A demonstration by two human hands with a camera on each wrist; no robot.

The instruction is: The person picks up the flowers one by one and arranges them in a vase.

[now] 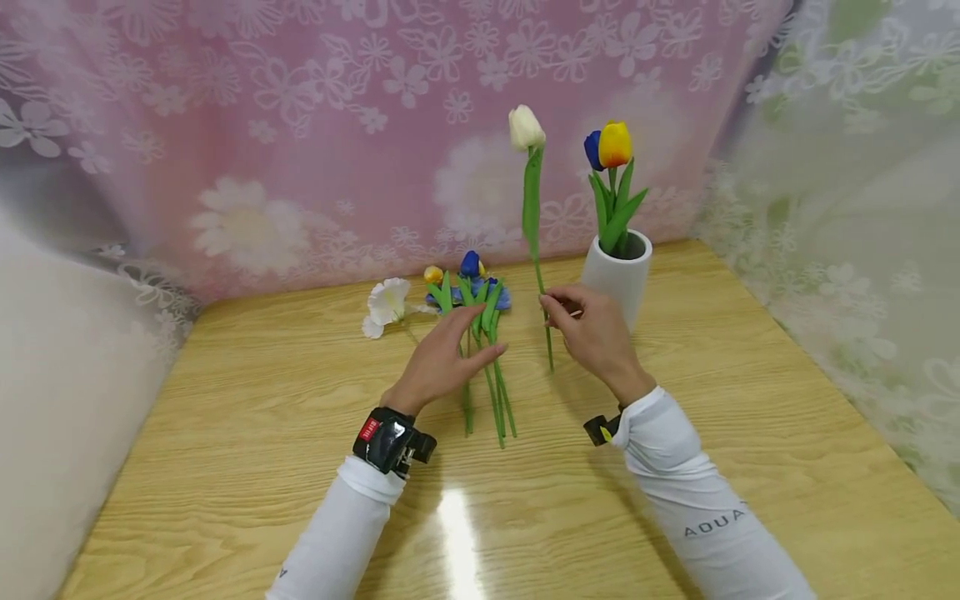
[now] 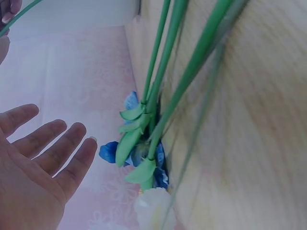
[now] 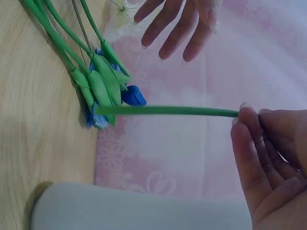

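Observation:
My right hand (image 1: 600, 333) pinches the green stem of a white tulip (image 1: 527, 129) between thumb and fingertips. The tulip stands upright, bloom at the top, its stem end pointing down over the table; the right wrist view shows the bare lower stem (image 3: 177, 111) reaching out from the fingertips. My left hand (image 1: 442, 358) is spread with fingers apart, above a bunch of artificial flowers (image 1: 487, 321) lying on the table; in the left wrist view nothing is between its fingers (image 2: 72, 139). Right beside my right hand stands a white vase (image 1: 618, 279) holding a yellow-red tulip (image 1: 616, 143) and a blue tulip (image 1: 592, 150).
A white ruffled flower (image 1: 388, 302) lies at the left of the bunch, whose stems point toward me. The wooden table (image 1: 262, 450) meets a pink floral curtain (image 1: 337, 167) at the back. Another pale floral cloth (image 1: 847, 250) hangs along the right side.

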